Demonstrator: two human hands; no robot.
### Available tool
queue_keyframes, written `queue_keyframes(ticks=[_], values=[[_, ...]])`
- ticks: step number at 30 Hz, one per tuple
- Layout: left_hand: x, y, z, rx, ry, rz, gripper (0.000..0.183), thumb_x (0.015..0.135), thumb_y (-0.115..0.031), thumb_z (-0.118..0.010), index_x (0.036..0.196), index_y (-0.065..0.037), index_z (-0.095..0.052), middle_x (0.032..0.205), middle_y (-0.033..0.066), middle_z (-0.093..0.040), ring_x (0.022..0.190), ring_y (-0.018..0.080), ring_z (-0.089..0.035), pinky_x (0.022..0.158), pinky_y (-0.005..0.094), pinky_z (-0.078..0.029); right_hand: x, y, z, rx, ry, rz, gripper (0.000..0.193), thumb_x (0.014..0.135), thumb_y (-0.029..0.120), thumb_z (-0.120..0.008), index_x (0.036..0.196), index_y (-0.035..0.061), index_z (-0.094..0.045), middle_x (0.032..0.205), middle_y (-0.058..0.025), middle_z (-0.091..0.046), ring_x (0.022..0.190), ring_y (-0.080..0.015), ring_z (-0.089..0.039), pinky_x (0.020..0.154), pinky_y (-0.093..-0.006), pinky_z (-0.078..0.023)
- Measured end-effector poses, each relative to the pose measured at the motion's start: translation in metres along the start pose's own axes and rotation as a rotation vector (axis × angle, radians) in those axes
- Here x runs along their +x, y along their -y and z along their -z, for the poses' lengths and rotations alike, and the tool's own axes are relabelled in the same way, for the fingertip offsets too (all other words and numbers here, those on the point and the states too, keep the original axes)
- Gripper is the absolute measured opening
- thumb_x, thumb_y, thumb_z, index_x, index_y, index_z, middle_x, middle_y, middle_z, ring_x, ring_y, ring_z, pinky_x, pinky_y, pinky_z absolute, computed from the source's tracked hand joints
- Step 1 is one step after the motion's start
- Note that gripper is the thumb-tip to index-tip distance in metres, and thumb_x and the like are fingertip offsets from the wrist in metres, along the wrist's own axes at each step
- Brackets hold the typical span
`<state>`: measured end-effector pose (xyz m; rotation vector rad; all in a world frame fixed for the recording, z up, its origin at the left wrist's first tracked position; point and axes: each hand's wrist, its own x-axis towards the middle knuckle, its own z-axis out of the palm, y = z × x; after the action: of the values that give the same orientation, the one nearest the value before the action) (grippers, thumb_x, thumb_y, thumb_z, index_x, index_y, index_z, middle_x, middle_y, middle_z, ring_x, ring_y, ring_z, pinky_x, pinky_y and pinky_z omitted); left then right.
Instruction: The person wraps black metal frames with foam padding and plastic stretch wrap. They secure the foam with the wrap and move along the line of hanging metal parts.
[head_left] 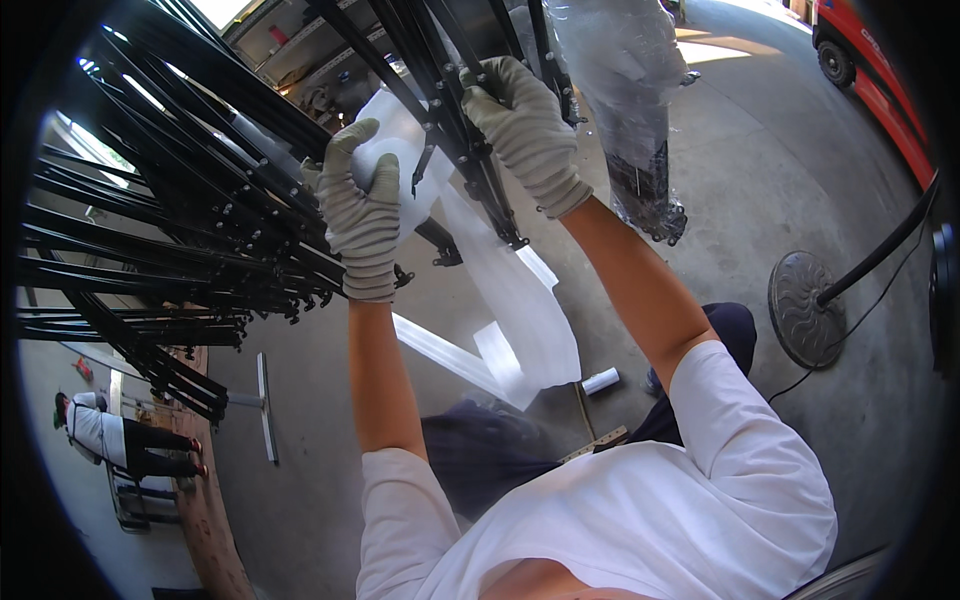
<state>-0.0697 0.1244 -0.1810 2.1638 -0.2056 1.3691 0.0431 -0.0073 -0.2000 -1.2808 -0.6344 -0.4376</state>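
Note:
Both of my hands wear striped grey-white work gloves. My right hand [528, 140] is curled around the edge of a bundle of black metal bars [452, 130], which are studded with small bolts. My left hand [362, 215] is raised beside a roll of white foam sheet [392, 150], its thumb and forefinger spread apart with a gap between them. Its other fingers are partly hidden behind the palm. From the roll, a long foam strip [510, 290] hangs down and trails across the floor.
Many black metal bars [190, 200] crowd the left side. A plastic-wrapped bundle [635, 120] stands to the right, near a round fan base [803, 310] with a cable. A red vehicle [880, 80] is at far right. Another person [120, 440] stands far left.

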Motion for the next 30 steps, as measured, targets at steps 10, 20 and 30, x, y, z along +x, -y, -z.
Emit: queue_keyframes(ticks=[10,20,30], values=[[0.002,0.003,-0.016,-0.065,-0.04,0.001,0.031,0.069,-0.006,-0.055,0.099,-0.012,-0.055,0.089,0.0071,-0.054,0.079,0.016,-0.053,0.072,0.0278,-0.045,0.028,0.004,0.006,-0.421,0.413,-0.189,0.032,0.07,0.011,-0.064,0.099,0.0064,-0.05,0.088,-0.0024,-0.056,0.08,-0.0123,-0.053,0.074,-0.0229,-0.043],[0.002,0.005,-0.017,0.163,-0.087,-0.069,0.031,0.066,-0.005,-0.059,0.095,-0.014,-0.057,0.095,0.0056,-0.054,0.086,0.016,-0.05,0.081,0.0296,-0.041,0.039,-0.01,0.016,-0.284,0.554,-0.08,0.04,0.065,0.022,-0.066,0.1,0.0054,-0.053,0.08,-0.0102,-0.059,0.076,-0.0189,-0.057,0.07,-0.0281,-0.044],[-0.001,0.018,-0.02,0.046,-0.051,-0.022,0.029,0.066,-0.006,-0.057,0.094,-0.011,-0.056,0.087,0.0057,-0.059,0.085,0.0178,-0.052,0.078,0.0304,-0.041,0.025,-0.038,-0.013,0.98,-0.092,-0.86,0.025,0.08,0.014,-0.054,0.101,0.0011,-0.048,0.088,-0.0077,-0.053,0.077,-0.0152,-0.053,0.071,-0.0169,-0.045]])
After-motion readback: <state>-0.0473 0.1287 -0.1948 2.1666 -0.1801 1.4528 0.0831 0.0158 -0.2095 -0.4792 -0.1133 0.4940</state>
